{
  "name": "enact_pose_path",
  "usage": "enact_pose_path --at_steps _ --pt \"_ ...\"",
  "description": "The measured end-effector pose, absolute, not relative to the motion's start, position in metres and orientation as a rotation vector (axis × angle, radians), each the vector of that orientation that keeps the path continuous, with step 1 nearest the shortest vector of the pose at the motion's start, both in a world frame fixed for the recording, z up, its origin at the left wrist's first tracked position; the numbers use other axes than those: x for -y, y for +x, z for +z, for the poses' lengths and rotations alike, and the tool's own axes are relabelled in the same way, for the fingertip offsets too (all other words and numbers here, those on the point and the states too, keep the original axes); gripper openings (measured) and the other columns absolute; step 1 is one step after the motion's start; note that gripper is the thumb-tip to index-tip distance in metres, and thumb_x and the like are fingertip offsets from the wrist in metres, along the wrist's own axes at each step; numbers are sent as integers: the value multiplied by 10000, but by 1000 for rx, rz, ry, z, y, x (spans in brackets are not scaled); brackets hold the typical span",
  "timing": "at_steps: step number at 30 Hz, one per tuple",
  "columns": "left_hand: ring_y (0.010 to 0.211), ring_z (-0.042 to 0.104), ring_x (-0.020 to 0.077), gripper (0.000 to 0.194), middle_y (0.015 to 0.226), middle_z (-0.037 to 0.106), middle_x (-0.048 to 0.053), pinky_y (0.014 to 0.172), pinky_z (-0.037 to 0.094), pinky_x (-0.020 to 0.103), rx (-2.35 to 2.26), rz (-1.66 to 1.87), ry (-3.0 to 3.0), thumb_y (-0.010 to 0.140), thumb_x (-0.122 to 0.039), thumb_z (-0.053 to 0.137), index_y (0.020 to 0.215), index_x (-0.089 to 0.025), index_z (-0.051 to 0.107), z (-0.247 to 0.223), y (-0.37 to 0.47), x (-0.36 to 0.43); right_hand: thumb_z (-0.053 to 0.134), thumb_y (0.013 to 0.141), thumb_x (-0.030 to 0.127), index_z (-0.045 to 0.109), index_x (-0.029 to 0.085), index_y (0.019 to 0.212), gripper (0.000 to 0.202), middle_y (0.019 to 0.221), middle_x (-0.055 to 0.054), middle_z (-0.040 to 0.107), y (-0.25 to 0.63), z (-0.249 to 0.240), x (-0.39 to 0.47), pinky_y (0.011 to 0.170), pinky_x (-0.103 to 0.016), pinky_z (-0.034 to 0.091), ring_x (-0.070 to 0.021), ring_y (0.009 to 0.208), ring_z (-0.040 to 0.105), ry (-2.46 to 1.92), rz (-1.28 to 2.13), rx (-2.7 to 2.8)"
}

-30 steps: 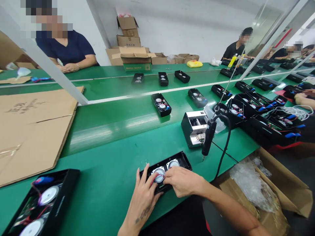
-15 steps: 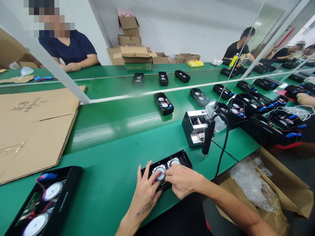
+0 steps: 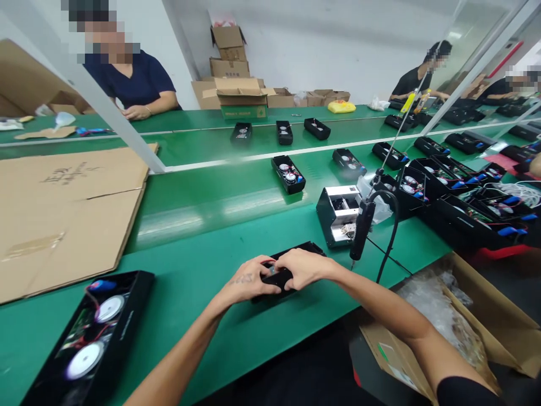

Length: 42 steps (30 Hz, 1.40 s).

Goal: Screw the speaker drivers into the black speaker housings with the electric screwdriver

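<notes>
A black speaker casing (image 3: 310, 247) lies on the green table (image 3: 181, 316) in front of me. My left hand (image 3: 249, 279) grips its near left part, thumb on the front side and fingers curled inside. Beside it, my right hand (image 3: 300, 268) has its fingers bent into the casing and its thumb at the near wall. Both hands cover most of the inside, so the round speakers there are largely hidden. An electric screwdriver (image 3: 362, 231) hangs just right of the casing, in front of a black and silver machine (image 3: 338, 217).
Another open casing (image 3: 122, 332) with two white speakers lies at the near left. Flat cardboard (image 3: 71, 208) covers the left side. More casings (image 3: 465, 217) are piled at the right, above an open carton (image 3: 486, 316). Several people sit across the table.
My hands have closed around the casing, and its speakers, visible before, are now mostly covered. My left hand's raised fingers have curled in. The whole view has shifted slightly.
</notes>
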<state>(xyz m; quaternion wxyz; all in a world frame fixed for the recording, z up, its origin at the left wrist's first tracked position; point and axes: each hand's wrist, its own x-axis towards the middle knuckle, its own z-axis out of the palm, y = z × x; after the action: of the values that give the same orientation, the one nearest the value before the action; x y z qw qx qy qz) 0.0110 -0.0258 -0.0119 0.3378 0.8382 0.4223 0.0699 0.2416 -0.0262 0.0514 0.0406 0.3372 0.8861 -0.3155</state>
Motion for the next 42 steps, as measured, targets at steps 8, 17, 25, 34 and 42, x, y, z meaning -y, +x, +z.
enact_pose_path --at_steps 8,17,25,34,42 --pt "1277 697 286 355 1247 787 5 1028 542 326 -1101 126 2059 733 -592 845 630 -267 749 -6 10 12 842 835 357 799 191 1150 358 866 -39 799 230 47 19 543 -281 325 -237 779 732 1174 -899 -2629" --pt "1162 717 245 320 1375 726 -18 963 536 294 -1067 123 2002 722 -557 854 652 -257 767 -2 13 14 797 846 404 808 272 1253 428 890 -38 835 228 39 28 650 -290 398 -277 871 781 1238 -789 -2674" --pt "1080 736 218 288 1362 720 -14 920 541 294 -1035 151 2020 754 -529 841 679 -255 795 -2 11 14 764 854 380 833 246 1110 297 851 -49 827 228 26 30 618 -307 377 -279 829 788 1210 -632 -2751" --pt "1344 614 375 147 1295 751 49 1179 458 559 -1068 293 2252 746 -377 919 853 -307 849 -17 12 54 803 912 255 736 207 1219 318 1057 -85 815 263 25 74 902 -399 562 -273 1012 756 1314 -614 -3334" --pt "1430 502 415 116 1182 750 37 1108 467 593 -1100 691 2774 799 -245 876 804 -267 763 -57 28 92 771 932 521 649 179 1299 517 1234 -175 737 374 -19 66 944 -516 587 -347 1113 701 3607 -355 -2379"
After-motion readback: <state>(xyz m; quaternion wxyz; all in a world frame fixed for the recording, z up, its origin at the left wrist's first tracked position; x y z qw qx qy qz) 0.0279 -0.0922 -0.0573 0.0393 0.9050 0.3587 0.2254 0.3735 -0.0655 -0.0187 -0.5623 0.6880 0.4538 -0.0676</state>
